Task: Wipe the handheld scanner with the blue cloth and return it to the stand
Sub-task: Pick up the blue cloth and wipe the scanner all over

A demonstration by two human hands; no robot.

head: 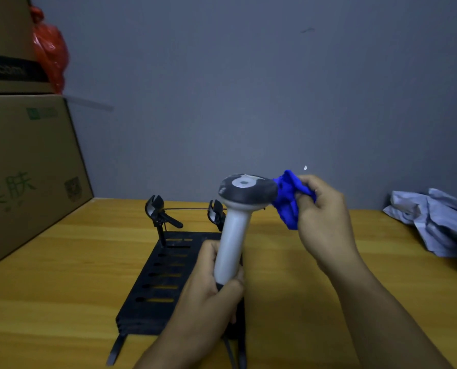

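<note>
The handheld scanner [235, 230] has a white handle and a dark grey head, and stands upright above the table. My left hand [214, 291] grips the bottom of its handle. A bunched blue cloth [287, 202] is in my right hand [320, 211] and presses against the right side of the scanner head. Under the scanner, the black slotted stand [163, 278] lies on the wooden table [49, 288], with two black clamp arms at its far end.
Stacked cardboard boxes [22, 161] line the left edge, with a red plastic bag [50, 51] behind the upper one. Crumpled grey paper or fabric [435, 225] lies at the right. A grey wall stands close behind the table.
</note>
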